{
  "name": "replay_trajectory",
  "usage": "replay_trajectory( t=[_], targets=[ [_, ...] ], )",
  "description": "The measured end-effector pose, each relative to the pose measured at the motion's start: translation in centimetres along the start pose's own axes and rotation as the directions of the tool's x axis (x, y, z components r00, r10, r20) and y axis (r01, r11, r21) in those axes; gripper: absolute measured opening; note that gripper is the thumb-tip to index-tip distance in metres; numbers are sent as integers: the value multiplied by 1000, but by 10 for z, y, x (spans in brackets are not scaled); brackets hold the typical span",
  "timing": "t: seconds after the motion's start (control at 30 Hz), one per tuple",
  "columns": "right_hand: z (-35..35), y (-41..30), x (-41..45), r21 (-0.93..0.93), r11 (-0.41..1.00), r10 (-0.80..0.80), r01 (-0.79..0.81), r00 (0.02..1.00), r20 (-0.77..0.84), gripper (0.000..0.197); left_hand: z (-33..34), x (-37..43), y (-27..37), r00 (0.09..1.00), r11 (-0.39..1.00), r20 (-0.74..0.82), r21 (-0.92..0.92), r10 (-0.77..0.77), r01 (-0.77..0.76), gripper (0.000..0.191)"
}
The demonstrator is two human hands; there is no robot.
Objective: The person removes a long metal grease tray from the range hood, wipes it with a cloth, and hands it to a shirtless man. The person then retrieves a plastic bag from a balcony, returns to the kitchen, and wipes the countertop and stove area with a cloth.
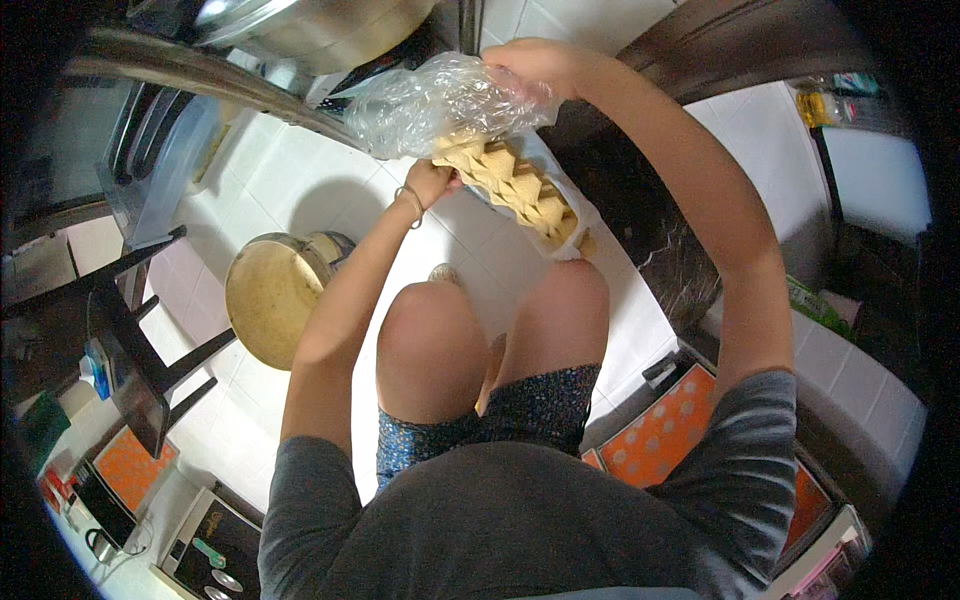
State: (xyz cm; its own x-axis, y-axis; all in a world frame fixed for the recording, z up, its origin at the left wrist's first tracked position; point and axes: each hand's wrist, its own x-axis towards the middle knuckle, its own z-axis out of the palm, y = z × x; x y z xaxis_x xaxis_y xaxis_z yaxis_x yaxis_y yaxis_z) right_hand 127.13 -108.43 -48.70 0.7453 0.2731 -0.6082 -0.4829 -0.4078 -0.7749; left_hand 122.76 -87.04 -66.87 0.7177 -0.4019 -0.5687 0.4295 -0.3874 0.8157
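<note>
Ahead of my knees, a pale tray (579, 217) with a white rim holds pale yellow folded pieces, perhaps dough (525, 191), in overlapping rows. My left hand (431, 184), with a bangle at the wrist, grips the tray's left edge; its fingertips are partly hidden. Crumpled clear plastic wrap or a bag (442, 101) covers the far end of the pieces. My right hand (536, 67) is closed on the far right part of this plastic, which hides some of its fingers. The tray's near end is close to my right knee.
A round metal pot (271, 301) stands on the white tiled floor (330, 180) at left. A large steel pot (322, 30) sits beyond a dark rail. Clear plastic bins (161, 169) are at far left. A dark marble-like surface (637, 217) and an orange dotted panel (664, 427) lie right.
</note>
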Motion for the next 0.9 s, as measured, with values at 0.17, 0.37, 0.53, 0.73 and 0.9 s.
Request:
replay_trajectory(
  t=[0.17,0.37,0.53,0.73,0.9],
  targets=[
    [-12,-1,-13,14,980,-199,200,979,-41,25,3,21,1,969,918,20,318,245,-239,29],
    [-33,-11,-64,110,944,-285,310,938,-195,24,26,34,36,974,978,-87,11,209,-209,31],
    [-41,-7,-94,190,917,-288,352,911,-297,23,44,33,52,953,945,-47,-126,299,-302,30],
    [-32,-18,-103,266,864,-343,426,888,-307,22,26,38,43,987,970,117,206,107,-130,25],
    [-26,-12,-98,348,792,-438,502,864,-250,22,1,7,44,969,996,241,58,58,-74,20]
  ],
)
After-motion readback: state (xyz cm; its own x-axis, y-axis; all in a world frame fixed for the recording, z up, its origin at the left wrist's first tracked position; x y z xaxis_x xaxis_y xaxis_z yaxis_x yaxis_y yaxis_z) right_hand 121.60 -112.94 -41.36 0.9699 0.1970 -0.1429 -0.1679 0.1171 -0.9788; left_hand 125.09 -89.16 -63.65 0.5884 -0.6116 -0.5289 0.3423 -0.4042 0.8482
